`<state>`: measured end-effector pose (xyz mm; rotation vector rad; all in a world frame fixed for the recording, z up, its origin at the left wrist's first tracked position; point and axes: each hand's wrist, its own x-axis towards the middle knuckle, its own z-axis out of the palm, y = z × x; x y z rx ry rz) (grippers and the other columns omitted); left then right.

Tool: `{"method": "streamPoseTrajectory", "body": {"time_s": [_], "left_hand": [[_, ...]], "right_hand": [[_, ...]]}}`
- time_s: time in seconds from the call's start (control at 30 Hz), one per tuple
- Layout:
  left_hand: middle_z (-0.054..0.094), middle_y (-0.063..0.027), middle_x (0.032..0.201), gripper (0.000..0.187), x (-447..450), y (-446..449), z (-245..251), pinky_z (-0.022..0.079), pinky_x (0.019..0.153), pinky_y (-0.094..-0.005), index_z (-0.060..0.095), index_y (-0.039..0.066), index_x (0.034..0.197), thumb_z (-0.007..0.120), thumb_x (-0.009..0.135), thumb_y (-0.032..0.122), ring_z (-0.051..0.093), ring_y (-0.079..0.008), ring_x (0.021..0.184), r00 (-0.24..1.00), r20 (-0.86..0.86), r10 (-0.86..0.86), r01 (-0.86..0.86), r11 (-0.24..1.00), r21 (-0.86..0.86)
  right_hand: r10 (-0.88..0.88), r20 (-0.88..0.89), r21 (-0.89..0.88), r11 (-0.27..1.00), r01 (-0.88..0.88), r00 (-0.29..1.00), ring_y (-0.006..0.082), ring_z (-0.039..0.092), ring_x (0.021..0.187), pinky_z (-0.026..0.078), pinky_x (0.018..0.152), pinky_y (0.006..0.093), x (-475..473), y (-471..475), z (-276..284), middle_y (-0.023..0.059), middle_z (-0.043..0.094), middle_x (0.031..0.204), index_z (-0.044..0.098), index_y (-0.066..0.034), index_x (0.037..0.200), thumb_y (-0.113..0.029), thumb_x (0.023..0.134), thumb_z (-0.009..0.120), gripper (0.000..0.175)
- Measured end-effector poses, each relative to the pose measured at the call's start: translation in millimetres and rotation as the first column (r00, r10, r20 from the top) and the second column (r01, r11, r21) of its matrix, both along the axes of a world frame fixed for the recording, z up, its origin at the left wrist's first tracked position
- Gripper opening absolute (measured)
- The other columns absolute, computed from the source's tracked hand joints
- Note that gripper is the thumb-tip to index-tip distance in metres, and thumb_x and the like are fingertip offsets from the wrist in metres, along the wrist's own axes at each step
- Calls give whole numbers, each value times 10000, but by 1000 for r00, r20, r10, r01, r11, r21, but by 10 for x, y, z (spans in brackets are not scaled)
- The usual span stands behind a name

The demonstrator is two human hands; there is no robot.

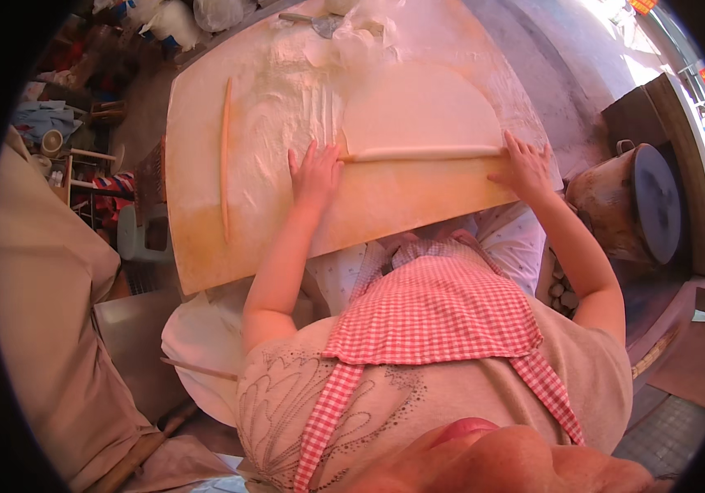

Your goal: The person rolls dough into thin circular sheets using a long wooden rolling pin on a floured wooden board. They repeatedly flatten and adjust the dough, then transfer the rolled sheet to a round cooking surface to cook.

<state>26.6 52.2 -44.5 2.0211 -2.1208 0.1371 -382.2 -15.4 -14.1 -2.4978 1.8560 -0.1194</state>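
A large thin round sheet of dough (420,111) lies on a floured wooden board (352,203). Its near edge is wrapped around a slim wooden rolling pin (429,153), whose bare left tip shows. My left hand (317,175) rests palm down at that tip, fingers spread. At the pin's right end lies my right hand (524,165), fingers apart and thumb pointing inward; the tip beneath it is hidden. Neither hand visibly closes around the pin. A second thin wooden rolling pin (226,160) lies lengthwise on the board's left part, apart from both hands.
A scraper (326,24) and a crumpled plastic bag (364,40) lie at the board's far edge. A rusty lidded metal drum (611,200) stands to the right. On the left are a plastic stool (142,233) and a tan cloth cover (50,265).
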Motion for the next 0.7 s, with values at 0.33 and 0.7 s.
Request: {"method": "streamPoseTrajectory", "body": {"time_s": [0.33,0.7], "left_hand": [[565,-61,1292,347,-73,-40,205,154,1090,-591,609,157,1207,507,916,318,369,-316,1320,963,-120,-242,217,957,-195],[179,-134,1544,663,-227,-347,22,97,1129,-538,268,127,1467,405,932,494,147,-286,1431,995,-77,-69,85,968,235]], "right_hand": [[351,413,-269,928,-256,840,280,575,799,474,676,377,-258,714,-294,69,567,832,630,-78,929,-174,744,704,221],[301,445,-205,951,-232,843,276,574,781,472,677,386,186,1010,-248,75,584,796,638,-71,893,-168,732,730,209]]}}
